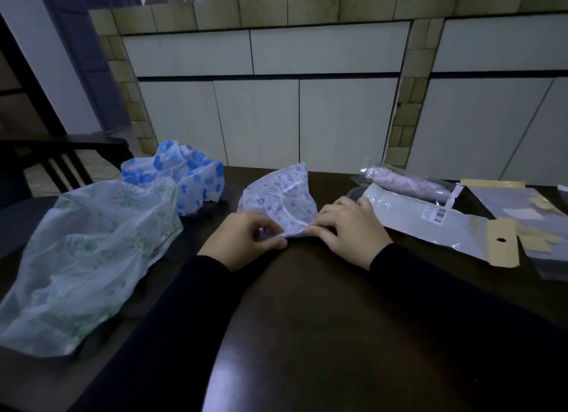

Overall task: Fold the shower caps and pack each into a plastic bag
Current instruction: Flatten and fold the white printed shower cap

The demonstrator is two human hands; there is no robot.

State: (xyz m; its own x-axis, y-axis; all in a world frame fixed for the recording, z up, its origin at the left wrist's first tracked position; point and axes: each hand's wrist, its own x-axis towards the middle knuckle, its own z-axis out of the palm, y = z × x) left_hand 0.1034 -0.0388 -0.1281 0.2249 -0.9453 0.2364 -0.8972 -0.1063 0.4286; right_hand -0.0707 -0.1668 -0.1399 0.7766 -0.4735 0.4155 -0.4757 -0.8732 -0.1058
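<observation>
From the head camera, a dark brown tabletop (307, 304) fills the lower part of the view. In the middle lies a purple flower shower cap (281, 196), folded into a fan shape with its wide end pointing away from the person. The left hand (242, 242) pinches the near tip of this cap between thumb and fingers, so its grip is closed on the cap. The right hand (350, 227) has curled fingers that press on the same tip from the other side, and its grip holds the cap too. Both arms wear dark sleeves. To the left lies a big green flower shower cap (86, 258), spread out and crumpled. Behind it sits a blue flower shower cap (181, 178), puffed up. To the right lies a long plastic bag (430, 221) with a barcode sticker and a tan paper end. Just behind that bag is a pink shower cap (408, 181) already packed in its own clear bag. More flat bags (522, 208) lie at the far right edge.
</observation>
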